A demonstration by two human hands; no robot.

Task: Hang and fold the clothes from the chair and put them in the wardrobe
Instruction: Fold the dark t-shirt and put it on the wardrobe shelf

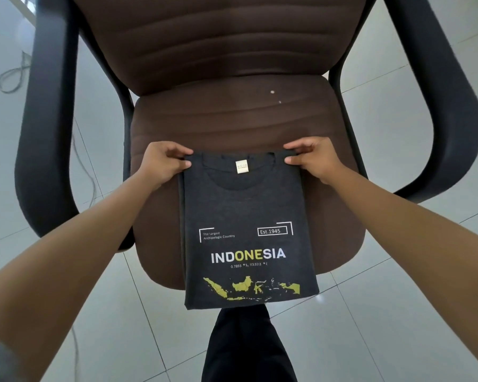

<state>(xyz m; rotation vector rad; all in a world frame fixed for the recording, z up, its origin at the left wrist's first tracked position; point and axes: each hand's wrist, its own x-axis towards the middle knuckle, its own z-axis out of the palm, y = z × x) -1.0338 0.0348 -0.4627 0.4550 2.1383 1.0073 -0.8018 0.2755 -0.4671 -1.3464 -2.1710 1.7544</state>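
One dark grey T-shirt (246,216), folded, print up, lies on my brown chair (232,119) seat, near edge overhanging. My left hand (163,161) pinches its far-left corner; my right hand (312,158) pinches its far-right corner.

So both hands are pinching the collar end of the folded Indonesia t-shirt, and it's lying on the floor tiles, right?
Not on the floor: the head view shows the t-shirt lying on the brown chair seat. The left hand and right hand do pinch its collar end.
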